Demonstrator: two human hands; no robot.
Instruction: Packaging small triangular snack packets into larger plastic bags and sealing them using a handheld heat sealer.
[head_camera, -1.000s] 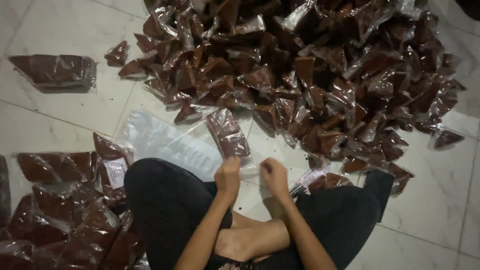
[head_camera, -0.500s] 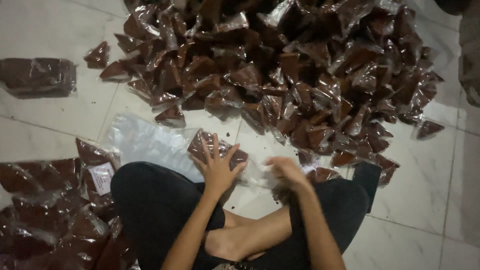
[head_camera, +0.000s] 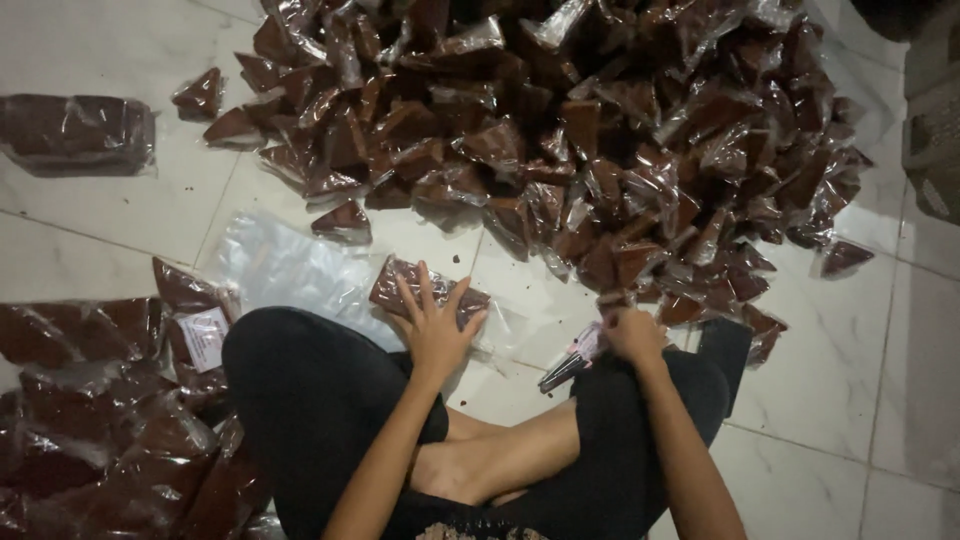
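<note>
The left hand (head_camera: 432, 325) lies flat with fingers spread, palm down on a brown packet (head_camera: 425, 292) that rests on the white tiled floor (head_camera: 120, 215) just past the person's left knee; it presses the packet rather than gripping it. The right hand (head_camera: 632, 332) is curled around a small dark bundle (head_camera: 575, 358) whose end sticks out toward 8 o'clock from the fist, above the right knee; what the bundle is made of is too blurred to tell. The person sits cross-legged in black trousers (head_camera: 300, 400), one bare foot (head_camera: 480, 470) tucked between the knees. At 10 o'clock from the left hand, a sheet of clear empty plastic bags (head_camera: 285, 265) lies on the tiles, partly under the pressed packet. At 12 to 2 o'clock spreads a large heap of brown packets (head_camera: 600, 130) in clear wrapping, its near edge reaching almost to the right hand. A single stray packet (head_camera: 342, 222) sits at 11 o'clock, between the heap and the clear bags. Far out at 10 o'clock lies a larger filled bag (head_camera: 75, 132), well apart from the rest. At 8 to 9 o'clock, beside the left knee, more filled bags (head_camera: 90, 420) are stacked.
</note>
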